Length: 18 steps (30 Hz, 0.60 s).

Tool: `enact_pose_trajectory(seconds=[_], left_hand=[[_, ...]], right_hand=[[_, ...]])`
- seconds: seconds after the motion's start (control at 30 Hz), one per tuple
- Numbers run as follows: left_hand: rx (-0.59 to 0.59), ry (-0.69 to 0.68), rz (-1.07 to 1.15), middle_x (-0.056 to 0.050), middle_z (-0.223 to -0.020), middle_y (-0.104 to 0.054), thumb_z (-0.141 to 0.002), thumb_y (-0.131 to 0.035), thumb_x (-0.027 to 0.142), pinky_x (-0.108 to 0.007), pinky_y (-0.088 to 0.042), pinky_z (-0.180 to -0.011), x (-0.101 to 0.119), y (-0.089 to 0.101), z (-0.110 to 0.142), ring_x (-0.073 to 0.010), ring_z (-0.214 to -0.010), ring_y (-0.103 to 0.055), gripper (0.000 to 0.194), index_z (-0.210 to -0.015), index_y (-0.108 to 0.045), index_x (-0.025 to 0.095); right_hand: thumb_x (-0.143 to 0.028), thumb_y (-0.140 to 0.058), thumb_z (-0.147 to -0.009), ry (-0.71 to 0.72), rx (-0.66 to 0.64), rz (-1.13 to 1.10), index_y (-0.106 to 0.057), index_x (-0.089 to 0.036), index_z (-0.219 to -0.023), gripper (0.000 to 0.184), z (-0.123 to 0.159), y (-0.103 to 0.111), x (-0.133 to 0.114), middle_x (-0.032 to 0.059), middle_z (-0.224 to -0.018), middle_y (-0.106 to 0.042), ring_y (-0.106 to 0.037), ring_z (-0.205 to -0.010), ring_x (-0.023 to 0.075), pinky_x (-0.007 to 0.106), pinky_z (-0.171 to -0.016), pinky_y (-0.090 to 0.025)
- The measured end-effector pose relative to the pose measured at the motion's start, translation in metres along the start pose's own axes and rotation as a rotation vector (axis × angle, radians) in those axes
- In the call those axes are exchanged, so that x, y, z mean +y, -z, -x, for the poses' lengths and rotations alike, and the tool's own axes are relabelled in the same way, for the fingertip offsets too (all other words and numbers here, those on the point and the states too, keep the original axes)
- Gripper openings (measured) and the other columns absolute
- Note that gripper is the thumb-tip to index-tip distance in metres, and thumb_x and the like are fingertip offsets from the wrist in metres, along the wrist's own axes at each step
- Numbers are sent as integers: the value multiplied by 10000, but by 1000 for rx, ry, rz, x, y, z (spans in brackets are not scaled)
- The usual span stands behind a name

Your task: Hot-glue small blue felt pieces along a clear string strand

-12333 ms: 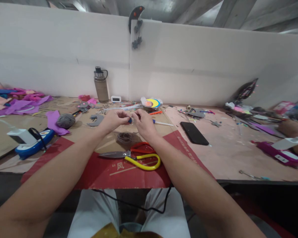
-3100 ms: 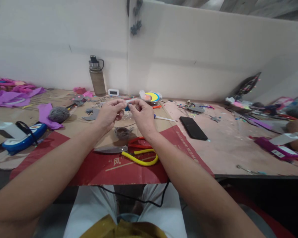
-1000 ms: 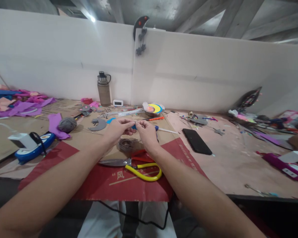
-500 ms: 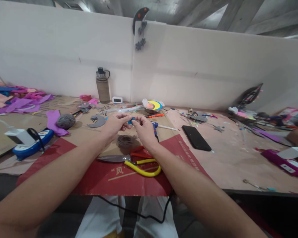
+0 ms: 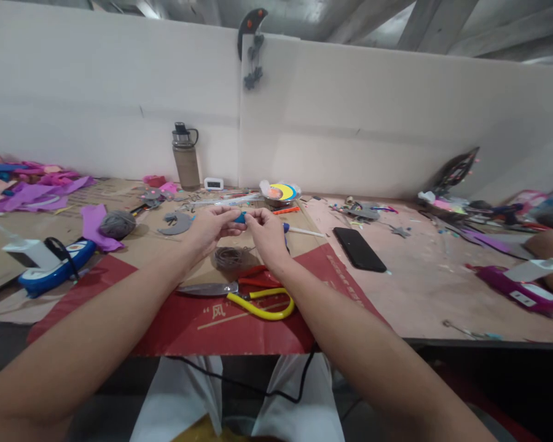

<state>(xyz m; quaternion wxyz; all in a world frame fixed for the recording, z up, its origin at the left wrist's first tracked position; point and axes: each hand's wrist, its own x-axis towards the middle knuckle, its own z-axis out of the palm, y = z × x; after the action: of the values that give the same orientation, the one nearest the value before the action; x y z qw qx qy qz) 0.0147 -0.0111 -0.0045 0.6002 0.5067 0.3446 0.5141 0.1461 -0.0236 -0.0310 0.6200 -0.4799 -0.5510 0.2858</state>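
Observation:
Between my two hands is a small blue piece (image 5: 240, 218), mostly covered by fingers; its exact kind I cannot make out. My left hand (image 5: 214, 228) pinches its left end, and my right hand (image 5: 265, 232) pinches it from the right. Just below them lies a loose bundle of grey-brown yarn (image 5: 229, 258). Closer to me, scissors (image 5: 267, 305) with yellow-coated handles rest on a red paper sheet (image 5: 161, 328). A grey crescent shape (image 5: 177, 223) lies left of my left hand. Partly hidden behind my right hand is a blue tool with a white stick (image 5: 304, 231).
A black phone (image 5: 359, 248) lies to the right. On the left are a blue power strip (image 5: 58, 269), a grey yarn ball (image 5: 117, 224) and purple felt (image 5: 92, 222). A bottle (image 5: 185, 161), small clock (image 5: 213, 183) and bowl (image 5: 280, 201) stand at the back. Another person's arm (image 5: 550, 255) shows far right.
My fingers have shifted slightly on the blue piece, which shows a bit differently between them. The whole view has moved a little; the things on the table keep their places.

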Motion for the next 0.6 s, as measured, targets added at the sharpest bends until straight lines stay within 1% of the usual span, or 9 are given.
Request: enact_pose_trajectory(seconds=[0.1,0.2,0.3,0.37,0.4,0.5,0.53,0.57,0.6], left_hand=[[-20,1,13,-31,-684,-674,-654,-765,172,-205,-524,-551,0,0,0,-134,-612,-681,173,-743,-630,110],[-8,-9,-3,-23,-651,-659,-644,-769,182,-198,-516,-535,-1,0,-1,-119,-576,-663,173,-712,-629,108],[31,-22,-36,-11,-629,-642,-655,-762,211,-181,-480,-479,-1,2,-2,-97,-527,-628,177,-725,-629,117],[88,-36,-53,1,-633,-636,-666,-750,227,-169,-437,-432,2,7,-6,-88,-504,-611,180,-748,-623,131],[127,-49,-55,6,-640,-634,-670,-744,230,-162,-417,-416,4,11,-8,-84,-498,-607,180,-757,-615,139],[253,-124,-22,23,-663,-626,-685,-714,228,-150,-385,-401,13,28,-17,-63,-481,-589,163,-775,-603,149],[285,-136,-5,21,-673,-631,-689,-706,223,-154,-393,-409,16,34,-20,-67,-493,-595,159,-784,-601,151],[329,-158,20,26,-664,-625,-686,-705,218,-158,-405,-421,18,39,-23,-70,-498,-598,161,-786,-595,155],[366,-175,49,33,-648,-614,-682,-708,216,-161,-418,-436,20,43,-25,-72,-505,-600,167,-789,-593,159]], right_hand=[[-343,-563,-759,2,12,23,-587,-175,-759,169,2,0,-5,-55,-610,-495,-425,-579,97,231,-575,-340],[-331,-559,-766,31,1,41,-574,-177,-745,156,3,-1,-7,-54,-615,-493,-421,-576,95,232,-579,-341],[-344,-556,-781,62,-21,43,-572,-173,-859,189,3,-3,-4,-41,-669,-517,-458,-607,104,242,-605,-366],[-370,-558,-793,63,-52,71,-543,-169,-989,281,2,-3,-3,-36,-706,-522,-488,-637,116,259,-636,-386],[-387,-551,-805,66,-91,100,-532,-168,-1017,306,1,-3,-3,-26,-733,-534,-506,-666,125,272,-663,-397],[-418,-495,-860,133,-242,225,-563,-163,-931,273,5,1,-14,44,-852,-590,-550,-818,168,332,-786,-417],[-415,-481,-875,188,-255,259,-576,-163,-900,270,9,5,-21,67,-904,-602,-552,-879,183,354,-833,-413],[-405,-489,-881,255,-218,275,-586,-164,-921,263,14,9,-30,80,-951,-604,-549,-928,195,371,-869,-409],[-397,-503,-884,355,-143,256,-587,-174,-992,262,22,14,-41,87,-1027,-596,-541,-983,201,383,-908,-403]])
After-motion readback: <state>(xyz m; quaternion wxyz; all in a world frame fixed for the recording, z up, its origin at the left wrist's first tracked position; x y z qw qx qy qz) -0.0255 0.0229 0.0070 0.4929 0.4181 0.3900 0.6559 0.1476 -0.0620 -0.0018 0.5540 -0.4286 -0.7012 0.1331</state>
